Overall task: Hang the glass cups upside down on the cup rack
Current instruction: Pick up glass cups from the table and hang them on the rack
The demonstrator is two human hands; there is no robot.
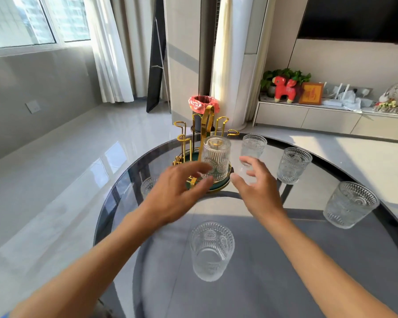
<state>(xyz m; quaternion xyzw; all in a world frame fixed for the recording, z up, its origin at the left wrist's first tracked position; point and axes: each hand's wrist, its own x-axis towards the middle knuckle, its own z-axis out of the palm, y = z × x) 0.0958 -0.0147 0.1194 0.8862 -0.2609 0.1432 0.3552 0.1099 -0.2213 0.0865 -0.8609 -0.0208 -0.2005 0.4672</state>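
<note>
A gold wire cup rack (194, 134) with a green round base stands at the far side of the round glass table (274, 271). One ribbed glass cup (216, 158) hangs upside down on a near prong. My left hand (177, 191) is open just in front of that cup, fingers spread, not gripping it. My right hand (255, 182) is open to the right of the rack, holding nothing. Upright cups stand near me (211, 250), behind my right hand (253, 146), further right (293, 165) and at the right edge (348, 204). Another cup (148, 185) is partly hidden behind my left hand.
Beyond the table, a bin with a red liner (201, 104) stands on the floor behind the rack. A low cabinet (331, 118) with a red toy and plant runs along the right wall. The table's rim curves close to the rack's base.
</note>
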